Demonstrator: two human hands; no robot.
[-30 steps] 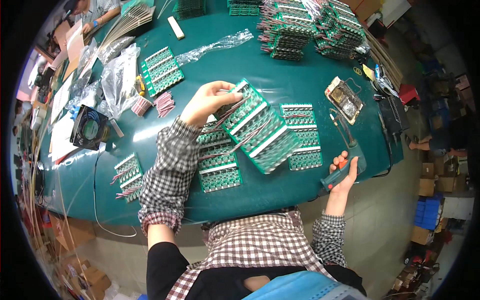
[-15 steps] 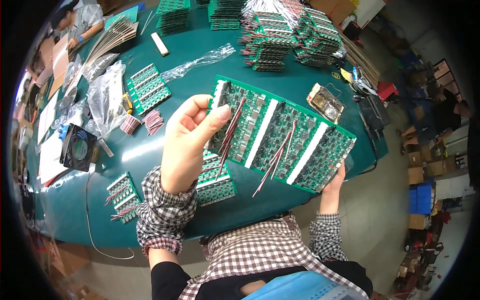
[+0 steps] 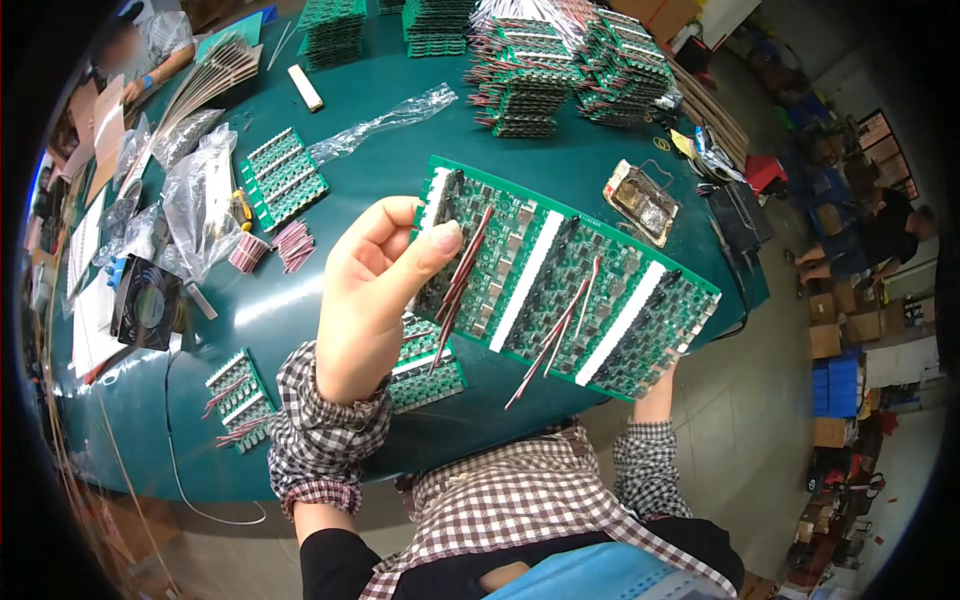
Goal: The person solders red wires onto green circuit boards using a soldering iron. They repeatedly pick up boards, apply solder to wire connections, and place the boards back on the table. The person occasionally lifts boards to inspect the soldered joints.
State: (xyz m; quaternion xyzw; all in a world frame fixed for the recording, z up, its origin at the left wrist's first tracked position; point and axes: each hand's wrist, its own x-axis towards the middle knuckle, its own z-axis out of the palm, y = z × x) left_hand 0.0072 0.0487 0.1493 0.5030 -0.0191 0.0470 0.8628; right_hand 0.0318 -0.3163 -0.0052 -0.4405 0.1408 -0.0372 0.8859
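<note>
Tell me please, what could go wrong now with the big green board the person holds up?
The loose red and white wires hanging from the green circuit board panel might snag or pull. The left hand pinches only one end; the right hand is mostly hidden under the other corner, so the panel could tilt or bend over the table.
</note>
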